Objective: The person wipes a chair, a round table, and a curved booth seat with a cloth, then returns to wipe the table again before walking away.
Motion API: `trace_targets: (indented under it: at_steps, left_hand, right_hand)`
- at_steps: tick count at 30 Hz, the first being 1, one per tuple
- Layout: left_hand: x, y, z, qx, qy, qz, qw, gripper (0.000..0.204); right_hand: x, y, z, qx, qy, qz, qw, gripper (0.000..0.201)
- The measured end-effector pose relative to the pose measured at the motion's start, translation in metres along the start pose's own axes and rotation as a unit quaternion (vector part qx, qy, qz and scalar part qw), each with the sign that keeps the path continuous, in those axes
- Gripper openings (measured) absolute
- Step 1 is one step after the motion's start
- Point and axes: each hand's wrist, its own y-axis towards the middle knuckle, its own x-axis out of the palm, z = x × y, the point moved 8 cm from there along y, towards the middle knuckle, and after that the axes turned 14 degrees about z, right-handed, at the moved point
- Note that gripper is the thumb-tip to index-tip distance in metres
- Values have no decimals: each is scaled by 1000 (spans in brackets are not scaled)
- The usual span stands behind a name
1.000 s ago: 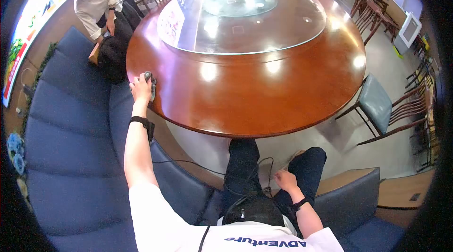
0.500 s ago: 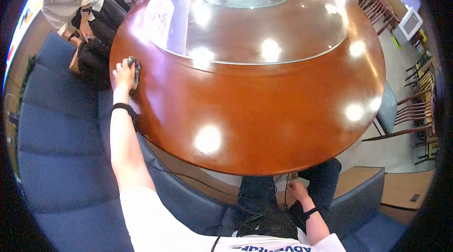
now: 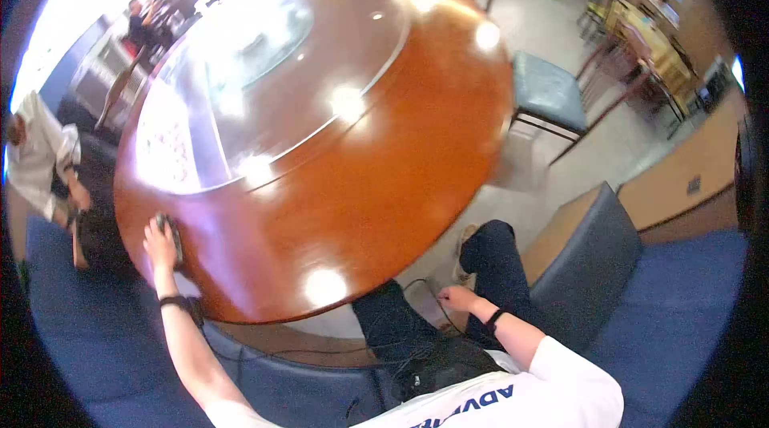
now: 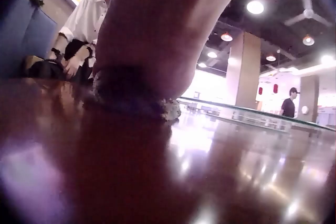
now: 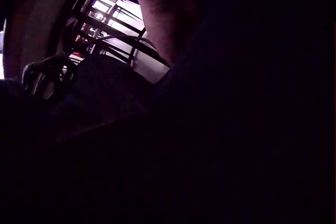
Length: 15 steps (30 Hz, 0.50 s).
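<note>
On the left part of the round wooden table (image 3: pixel 384 195), my left hand (image 3: pixel 161 245) grips a dark, crumpled cloth (image 3: pixel 175 242). Seen low in the left wrist view, the cloth (image 4: pixel 171 109) lies under the hand against the glossy tabletop, its frayed pale edge showing and the rest in shadow. My right hand (image 3: pixel 460 298) rests by my right thigh, below the table's edge, fingers loosely curled. A thin black cable (image 3: pixel 443 312) passes right at its fingertips. The right wrist view is mostly dark.
A large glass turntable (image 3: pixel 320 43) covers the table's centre. Blue padded bench seating (image 3: pixel 312 388) surrounds me. A chair (image 3: pixel 549 91) stands right of the table. A person in a white shirt (image 3: pixel 40 151) sits at the far left. Cables lie across my lap.
The head view has turned to the right and tilted. My left hand has kept the cloth on the tabletop's left side; my right hand has stayed low by my lap.
</note>
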Motion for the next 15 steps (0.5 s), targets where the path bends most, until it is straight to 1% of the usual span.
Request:
trace_targets:
  at_steps: [2,3,4,5,7,8,9,11,12,14,15]
  left_hand:
    - [-20,-23,44,27,-43,20,999,43]
    - [-28,-31,64,43,-59,27,997,41]
    - [-40,-42,89,45,-59,30,997,40]
    - [-58,-52,122,40,-77,-29,996,44]
    - [-76,-74,175,60,-90,-32,994,43]
    - [-83,-82,194,70,-95,-4,993,39]
    - [-92,-90,220,80,-98,-5,992,39]
    - [-120,-121,290,129,-139,-49,981,39]
    - [-133,-132,314,135,-149,-54,978,38]
    - [-156,-154,359,162,-168,-52,971,38]
    - [-169,-160,378,177,-189,-46,965,38]
  right_hand:
    - [5,1,-5,-34,0,-18,999,28]
    - [4,3,-7,-27,5,0,1000,28]
    - [4,2,-11,-46,9,0,999,27]
    - [4,-1,-14,-67,13,-3,998,26]
    - [-5,-13,-10,-63,23,4,998,26]
    - [-7,-20,-10,-64,29,-4,998,27]
    - [-11,-23,-11,-56,34,2,998,27]
    - [-34,-28,-22,-94,114,99,984,31]
    - [-48,-32,-24,-85,119,102,984,31]
    - [-82,-42,-39,-72,205,45,975,31]
    - [-103,-46,-51,-65,208,45,975,31]
